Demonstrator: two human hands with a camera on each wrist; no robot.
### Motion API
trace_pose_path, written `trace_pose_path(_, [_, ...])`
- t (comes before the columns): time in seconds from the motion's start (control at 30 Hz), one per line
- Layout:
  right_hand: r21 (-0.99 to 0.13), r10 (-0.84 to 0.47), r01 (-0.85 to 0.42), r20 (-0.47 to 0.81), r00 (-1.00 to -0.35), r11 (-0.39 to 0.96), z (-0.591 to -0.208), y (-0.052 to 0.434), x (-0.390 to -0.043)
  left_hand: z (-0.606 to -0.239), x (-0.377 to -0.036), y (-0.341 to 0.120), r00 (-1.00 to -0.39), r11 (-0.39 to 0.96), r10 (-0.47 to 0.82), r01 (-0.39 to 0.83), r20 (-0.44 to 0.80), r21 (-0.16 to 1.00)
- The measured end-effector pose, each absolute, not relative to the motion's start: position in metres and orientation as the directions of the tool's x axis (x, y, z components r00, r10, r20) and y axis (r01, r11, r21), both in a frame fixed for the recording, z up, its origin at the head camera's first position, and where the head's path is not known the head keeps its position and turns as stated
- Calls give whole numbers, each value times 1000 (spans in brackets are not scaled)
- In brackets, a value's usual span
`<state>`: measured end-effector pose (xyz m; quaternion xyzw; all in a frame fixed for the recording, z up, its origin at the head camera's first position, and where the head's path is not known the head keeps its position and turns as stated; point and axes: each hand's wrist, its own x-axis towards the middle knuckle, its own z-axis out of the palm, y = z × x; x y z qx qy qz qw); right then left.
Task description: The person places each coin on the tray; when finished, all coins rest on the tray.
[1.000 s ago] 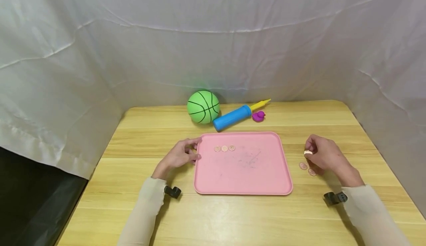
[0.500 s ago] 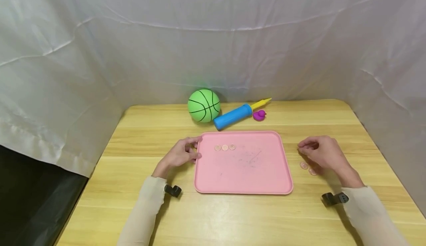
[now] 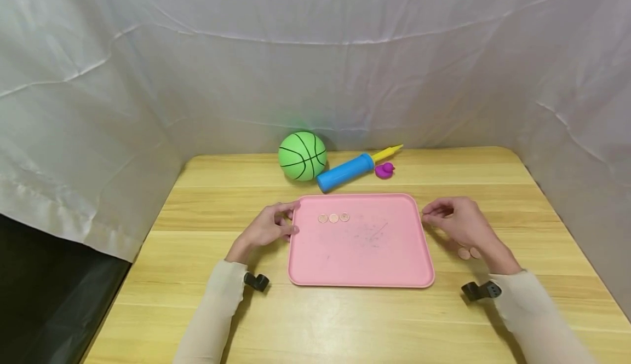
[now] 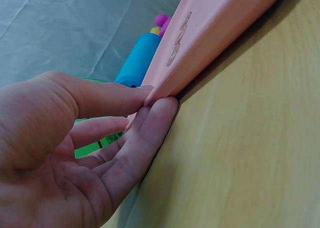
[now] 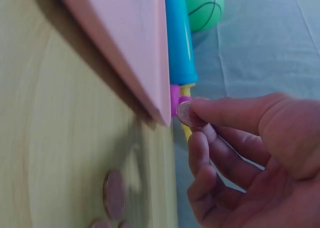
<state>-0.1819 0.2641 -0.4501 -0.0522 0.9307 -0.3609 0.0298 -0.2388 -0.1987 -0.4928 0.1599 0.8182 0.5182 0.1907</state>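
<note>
My left hand (image 3: pixel 263 227) pinches the left rim of a pink tray (image 3: pixel 360 268) between thumb and fingers, as the left wrist view shows up close. Three copper-coloured coins (image 3: pixel 333 218) lie in a row inside the tray, near its upper left. Just off the tray's right edge, above the table, is my right hand (image 3: pixel 458 221). Its thumb and a finger pinch one coin (image 5: pixel 190 115), clearly seen in the right wrist view; the other fingers are bent below. More loose coins (image 3: pixel 464 253) lie on the table under that hand, partly covered by it.
Behind the tray stand a green ball (image 3: pixel 303 156) with black lines, a blue pump (image 3: pixel 345 172) with a yellow nozzle, and a small purple rubber duck (image 3: pixel 384 171). A grey cloth (image 3: pixel 315 79) hangs behind the wooden table (image 3: pixel 340 320).
My right hand has lifted away from the loose coins with one coin and moved left to the tray's right edge. The left hand and the tray coins stay in place.
</note>
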Motion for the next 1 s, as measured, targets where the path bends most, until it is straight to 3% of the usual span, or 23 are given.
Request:
trace_pose_path(0.53, [-752,-172,-50,-85,-981,658,-455,231,-194,-490,-237,-197,-881,414,445,41,-163,909])
trace_pose_path(1.0, [-744,-189,-60,-90,-978,666,-462,200,-209,-491,-238,-198,-880,419,447,50,-158,906])
